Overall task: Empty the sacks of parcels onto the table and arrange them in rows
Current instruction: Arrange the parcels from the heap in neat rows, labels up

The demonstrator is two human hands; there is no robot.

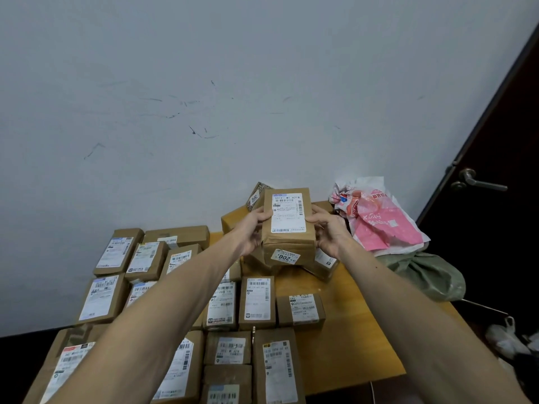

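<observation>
Brown parcel (288, 217), clamped label-up between left grip (250, 235) and right grip (328, 233) above the heap (323, 268), seems bound for the counter (338, 345) rows (256, 301).

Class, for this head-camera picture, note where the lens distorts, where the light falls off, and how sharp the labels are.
Head view: wide-angle stretch makes the door lean and the forearms loom large; light is soft and even on the wall, dim past the table edges; the large print on the held parcel label reads, its fine print blurs.
</observation>
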